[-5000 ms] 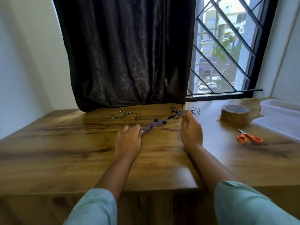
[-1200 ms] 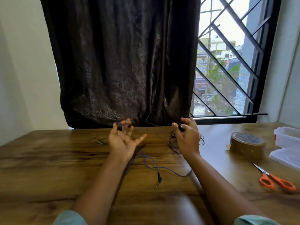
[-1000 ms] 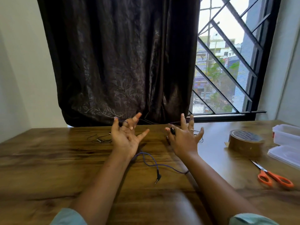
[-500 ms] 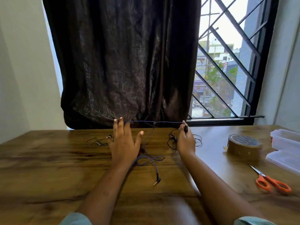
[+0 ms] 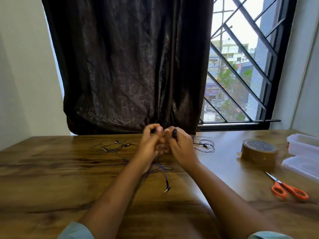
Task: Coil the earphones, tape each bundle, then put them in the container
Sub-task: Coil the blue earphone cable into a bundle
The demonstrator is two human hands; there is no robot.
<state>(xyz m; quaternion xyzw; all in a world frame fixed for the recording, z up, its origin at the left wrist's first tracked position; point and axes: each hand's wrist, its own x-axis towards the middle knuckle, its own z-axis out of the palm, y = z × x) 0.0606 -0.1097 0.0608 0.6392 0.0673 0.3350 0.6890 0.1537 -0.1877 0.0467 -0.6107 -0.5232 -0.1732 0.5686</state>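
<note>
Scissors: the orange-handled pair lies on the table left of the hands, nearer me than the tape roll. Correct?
No. The head view shows the scissors on the table right of the left hand and right hand holding the purple earphones, not left. They do lie nearer you than the tape roll.

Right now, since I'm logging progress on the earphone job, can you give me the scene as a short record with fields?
left hand: raised, pinching one earbud of the purple earphones
right hand: close beside the left, pinching the other earbud
cord: hangs loose to the table, plug on the wood
brown earphones: loose, left, untaped
black earphones: loose, right, untaped
tape roll: flat, right
scissors: right, nearer
container: far right, lid in front
</note>
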